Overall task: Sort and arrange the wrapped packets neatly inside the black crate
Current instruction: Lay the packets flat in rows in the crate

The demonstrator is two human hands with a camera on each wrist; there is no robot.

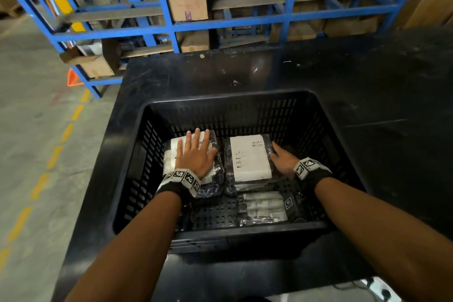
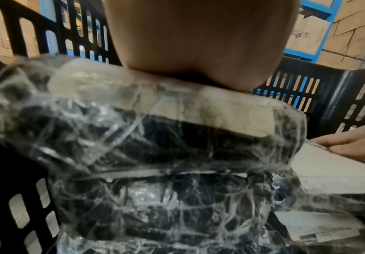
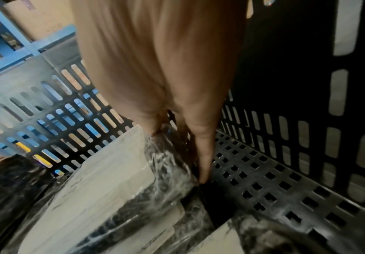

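A black slotted crate (image 1: 228,98) sits on a black table. Inside at the back left lies a stack of clear-wrapped dark packets (image 1: 169,167) with white labels. My left hand (image 1: 196,154) presses flat on top of it, fingers straight and spread; the left wrist view shows the palm (image 2: 199,43) on the top packet (image 2: 155,137). Beside it lies a second stack (image 1: 250,157) with a large white label. My right hand (image 1: 282,158) rests against its right edge, its fingers (image 3: 203,163) straight down along the packet's side (image 3: 103,189). A third packet (image 1: 264,206) lies flat at the near right.
The crate's perforated floor (image 3: 264,180) is bare to the right of the stacks and at the near left. The black table (image 1: 367,81) stretches behind and to the right. A blue rack (image 1: 171,27) with cardboard boxes stands behind it. Concrete floor with a yellow dashed line (image 1: 61,135) lies left.
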